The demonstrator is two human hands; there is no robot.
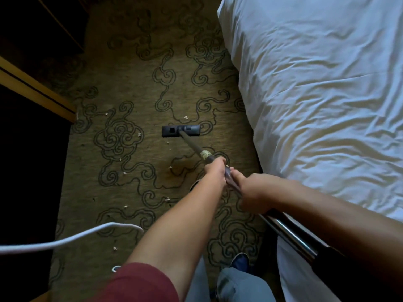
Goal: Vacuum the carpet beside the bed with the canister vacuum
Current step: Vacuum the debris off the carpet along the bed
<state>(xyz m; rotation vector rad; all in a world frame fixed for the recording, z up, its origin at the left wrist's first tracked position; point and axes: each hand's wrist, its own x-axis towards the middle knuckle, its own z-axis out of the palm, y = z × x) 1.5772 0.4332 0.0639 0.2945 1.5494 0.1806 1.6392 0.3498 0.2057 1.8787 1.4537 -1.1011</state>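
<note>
Several pale scraps (pixel 186 117) dot the carpet (pixel 130 83) around the floor head (pixel 181 131), which sits flat, near the bed (pixel 316 94) but apart from it. Both hands wrap the wand (pixel 192 146): left hand (pixel 214 168) forward, right hand (pixel 253 190) behind. Best to stroke slowly, overlapping, head kept flat, minding the white cord (pixel 65 238) farther from the bed.

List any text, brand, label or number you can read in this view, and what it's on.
None can be read.
Floor head: dark plastic, no legible marking.
Wand: a pale tape wrap, no print showing.
Bed sheet, carpet and white cord: no writing; the carpet carries only a swirl pattern.
</note>
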